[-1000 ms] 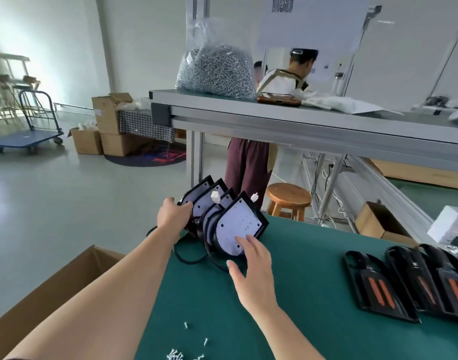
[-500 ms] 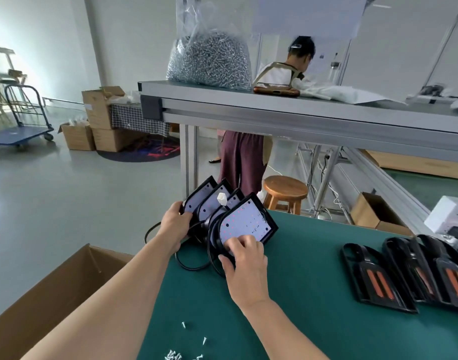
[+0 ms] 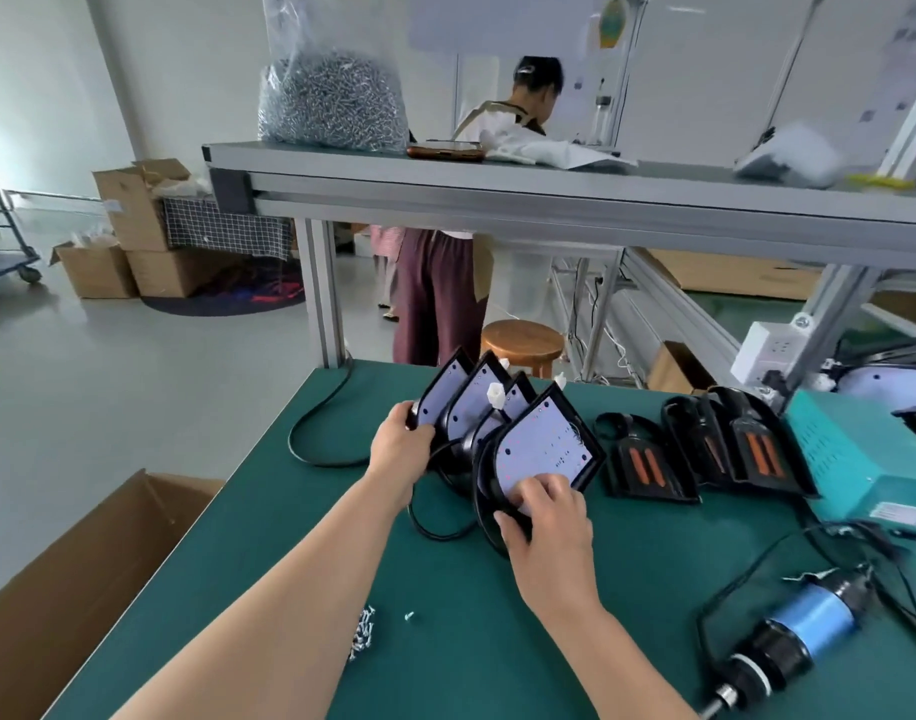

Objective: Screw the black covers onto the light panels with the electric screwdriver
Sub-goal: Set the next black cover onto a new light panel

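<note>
The left hand [image 3: 401,449] clasps the rearmost of 4 upright light panels [image 3: 471,402], bracing the leaning row, while the right hand [image 3: 544,517] pinches the front panel [image 3: 544,444] low, apparently to peel it free, with the black covers [image 3: 648,470] lying right of that grip.

Straight beyond your fingers [image 3: 541,491], past the far edge of the green table [image 3: 648,574], a round wooden stool [image 3: 522,341] stands on the floor. Just left of it a person [image 3: 440,293] in maroon trousers stands turned away. High above your fingers runs a grey shelf [image 3: 549,200]. It carries a clear bag [image 3: 334,103] of small metal parts, a brown case [image 3: 445,150] and a white cloth [image 3: 554,153]. Well to the right of your fingers sits a teal box [image 3: 850,459], with a white socket block [image 3: 770,350] behind it. Left of your fingers, off the table, an open carton [image 3: 82,589] sits low. Farther off that way you have stacked boxes [image 3: 160,272], a checked cloth [image 3: 222,231] and a cart [image 3: 4,257].
</note>
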`<state>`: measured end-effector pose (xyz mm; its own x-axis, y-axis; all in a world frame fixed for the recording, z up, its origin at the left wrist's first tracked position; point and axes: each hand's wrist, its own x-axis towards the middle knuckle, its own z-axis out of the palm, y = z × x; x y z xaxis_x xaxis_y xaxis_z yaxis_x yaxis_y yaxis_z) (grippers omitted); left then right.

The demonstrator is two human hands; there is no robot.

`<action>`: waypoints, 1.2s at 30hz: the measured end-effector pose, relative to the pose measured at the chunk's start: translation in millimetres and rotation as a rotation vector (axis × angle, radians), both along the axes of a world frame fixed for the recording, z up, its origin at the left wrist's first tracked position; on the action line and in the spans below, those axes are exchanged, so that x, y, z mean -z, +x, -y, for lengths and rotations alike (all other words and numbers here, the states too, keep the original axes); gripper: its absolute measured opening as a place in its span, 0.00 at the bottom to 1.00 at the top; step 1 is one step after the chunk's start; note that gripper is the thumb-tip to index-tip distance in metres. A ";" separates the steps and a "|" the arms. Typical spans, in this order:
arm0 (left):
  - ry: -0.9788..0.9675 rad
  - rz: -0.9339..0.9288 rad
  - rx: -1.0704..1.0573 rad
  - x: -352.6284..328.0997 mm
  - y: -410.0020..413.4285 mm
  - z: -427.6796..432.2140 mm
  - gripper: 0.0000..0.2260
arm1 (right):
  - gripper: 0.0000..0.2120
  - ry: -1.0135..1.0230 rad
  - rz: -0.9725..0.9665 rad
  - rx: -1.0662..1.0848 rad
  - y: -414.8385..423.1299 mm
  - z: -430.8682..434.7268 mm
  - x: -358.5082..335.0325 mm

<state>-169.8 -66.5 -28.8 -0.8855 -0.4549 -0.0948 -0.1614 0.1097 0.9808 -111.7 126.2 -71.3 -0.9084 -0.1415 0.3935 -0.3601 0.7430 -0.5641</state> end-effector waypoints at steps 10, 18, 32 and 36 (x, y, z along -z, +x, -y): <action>-0.772 0.092 -0.111 10.6 110.1 22.5 0.23 | 0.07 -0.243 -0.170 0.012 8.0 -10.3 0.3; -1.000 0.327 0.003 39.0 204.6 20.1 0.42 | 0.06 -0.337 -0.240 0.102 17.5 -21.7 -4.3; -1.101 0.046 0.438 47.4 167.8 -36.3 0.22 | 0.09 -0.278 -0.247 0.024 90.5 -78.9 -30.2; -1.112 0.064 0.404 48.2 167.6 -36.7 0.22 | 0.11 -0.128 -0.203 -0.045 115.5 -84.9 -18.0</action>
<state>-2.2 -29.8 -77.0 -0.9920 -0.0037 0.1261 0.0354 0.9513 0.3062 3.8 211.1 -53.3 -0.8031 -0.1171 0.5843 -0.5063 0.6511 -0.5654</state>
